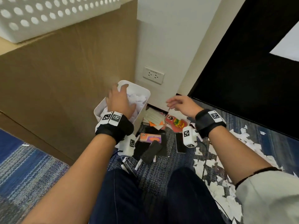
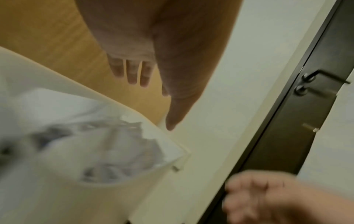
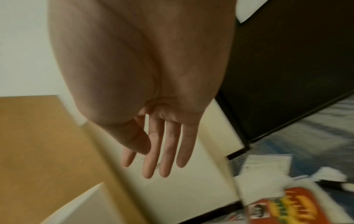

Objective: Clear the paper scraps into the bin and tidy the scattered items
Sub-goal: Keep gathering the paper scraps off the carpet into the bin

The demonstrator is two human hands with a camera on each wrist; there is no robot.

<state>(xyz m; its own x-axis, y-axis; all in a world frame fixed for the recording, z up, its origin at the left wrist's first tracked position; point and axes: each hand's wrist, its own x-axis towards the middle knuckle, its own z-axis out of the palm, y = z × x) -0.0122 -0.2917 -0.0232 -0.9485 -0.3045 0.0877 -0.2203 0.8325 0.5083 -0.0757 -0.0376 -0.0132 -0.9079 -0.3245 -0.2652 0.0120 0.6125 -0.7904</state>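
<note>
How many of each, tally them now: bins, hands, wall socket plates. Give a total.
White plastic bin: 1
Bare hands: 2 (left hand, right hand)
White wall socket plate: 1
Total: 4

Your bin sits against the box, scraps inside; cards lie right of it, loose scraps further right.
</note>
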